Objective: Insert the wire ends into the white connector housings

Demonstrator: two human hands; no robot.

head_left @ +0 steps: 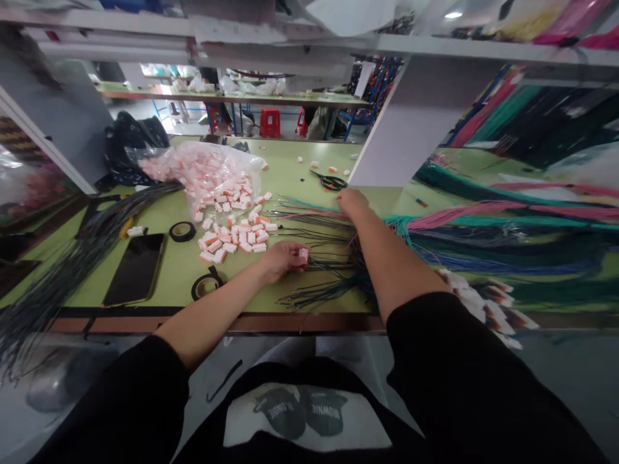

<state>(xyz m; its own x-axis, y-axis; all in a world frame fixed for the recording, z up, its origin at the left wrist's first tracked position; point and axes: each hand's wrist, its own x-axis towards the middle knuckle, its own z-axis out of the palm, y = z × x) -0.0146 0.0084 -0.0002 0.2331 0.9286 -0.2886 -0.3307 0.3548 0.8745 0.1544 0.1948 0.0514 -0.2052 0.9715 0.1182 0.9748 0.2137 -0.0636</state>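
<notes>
Head view: my left hand (280,261) pinches a connector (304,255) by the wires (356,261). My right hand (353,203), fingers curled, is at the farther wires; can't tell if it's gripping any. Scissors (330,181) just beyond it, connector pile (235,237) left of my left.

Toward the left of our green table (290,183) we see a dark phone (135,270) lying flat, one black tape roll (189,231) near its upper right corner and another (196,287) near the front edge. At the back left we find a black plastic bag (128,154) beside a grey panel (62,109). Farther right, a white panel (401,129) stands under a long shelf (449,46), with pink plastic (573,22) at the shelf's right end. Beyond, we make out a second table (329,101), a red stool (269,122) and a blurred blue rack (382,80).
</notes>
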